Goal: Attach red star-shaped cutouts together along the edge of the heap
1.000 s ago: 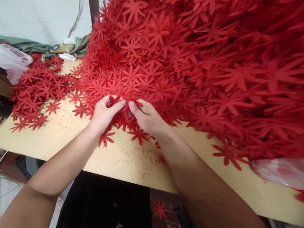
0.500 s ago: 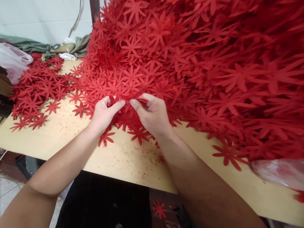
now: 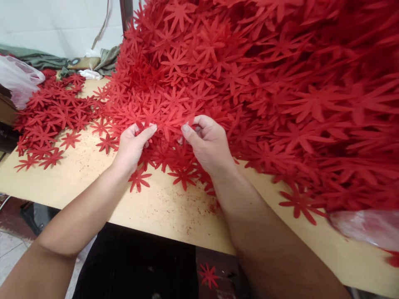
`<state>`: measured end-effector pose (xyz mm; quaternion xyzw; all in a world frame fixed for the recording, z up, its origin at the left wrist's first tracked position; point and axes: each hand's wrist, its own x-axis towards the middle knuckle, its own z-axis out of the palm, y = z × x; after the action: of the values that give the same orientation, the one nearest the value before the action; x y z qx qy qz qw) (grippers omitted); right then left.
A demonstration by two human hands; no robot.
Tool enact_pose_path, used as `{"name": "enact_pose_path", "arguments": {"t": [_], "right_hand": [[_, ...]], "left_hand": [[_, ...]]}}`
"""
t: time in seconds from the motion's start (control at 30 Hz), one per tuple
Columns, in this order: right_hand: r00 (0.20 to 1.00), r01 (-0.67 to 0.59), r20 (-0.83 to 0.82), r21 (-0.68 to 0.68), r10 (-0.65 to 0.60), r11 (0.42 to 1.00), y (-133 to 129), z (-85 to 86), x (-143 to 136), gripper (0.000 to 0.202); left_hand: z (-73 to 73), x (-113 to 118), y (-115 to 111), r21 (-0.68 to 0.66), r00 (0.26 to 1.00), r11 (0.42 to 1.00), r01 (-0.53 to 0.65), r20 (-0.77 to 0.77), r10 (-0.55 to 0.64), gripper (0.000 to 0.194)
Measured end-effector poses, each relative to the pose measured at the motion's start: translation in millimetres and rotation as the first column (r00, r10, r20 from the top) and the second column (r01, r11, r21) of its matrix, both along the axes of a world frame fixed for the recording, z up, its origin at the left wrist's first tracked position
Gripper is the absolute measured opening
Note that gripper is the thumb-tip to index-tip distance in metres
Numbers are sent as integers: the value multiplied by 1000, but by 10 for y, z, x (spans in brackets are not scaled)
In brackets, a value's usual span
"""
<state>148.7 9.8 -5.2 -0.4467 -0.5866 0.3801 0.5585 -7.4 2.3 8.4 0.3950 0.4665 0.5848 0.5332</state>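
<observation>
A huge heap of red felt flower cutouts [image 3: 237, 79] covers the right and back of a light wooden table [image 3: 165, 207]. My left hand [image 3: 132, 145] pinches red flowers at the heap's front edge between thumb and fingers. A little to its right, my right hand [image 3: 208, 143] grips flowers from the same edge, thumb up and fingers curled. The two hands are a short gap apart, with flowers stretched between them. Which single flower each hand holds is hard to tell.
A flatter spread of loose red flowers [image 3: 50, 118] lies at the table's left. A clear plastic bag [image 3: 18, 83] sits at the far left, another plastic bag [image 3: 368, 226] at the right edge. Crumpled grey-green cloth [image 3: 40, 60] lies at the back. One flower [image 3: 208, 275] lies on the floor.
My hands have risen slightly and drawn apart. The right hand moved to the right and its fingers curled around the flowers.
</observation>
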Motion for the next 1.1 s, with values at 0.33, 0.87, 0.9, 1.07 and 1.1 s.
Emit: {"name": "enact_pose_path", "arguments": {"t": [0.33,0.87,0.9,1.07,1.1], "right_hand": [[980,190,42,87,-194,978,69,-13,137,32],[992,-128,-4,41,128,991,-76,70,-26,43],[988,-153,-14,24,153,988,-88,85,-42,42],[995,-101,-28,-46,100,994,-77,104,-50,38],[996,-83,-22,-57,82,995,-73,104,-44,39]], "left_hand": [[2,-23,9,26,1000,1000,5,-7,-5,21],[-16,72,-53,85,991,988,130,-31,-128,27],[-22,77,-55,84,991,987,136,-23,-134,27],[-35,88,-60,86,991,987,136,-9,-136,25],[-32,89,-63,88,991,987,132,-16,-131,25]]}}
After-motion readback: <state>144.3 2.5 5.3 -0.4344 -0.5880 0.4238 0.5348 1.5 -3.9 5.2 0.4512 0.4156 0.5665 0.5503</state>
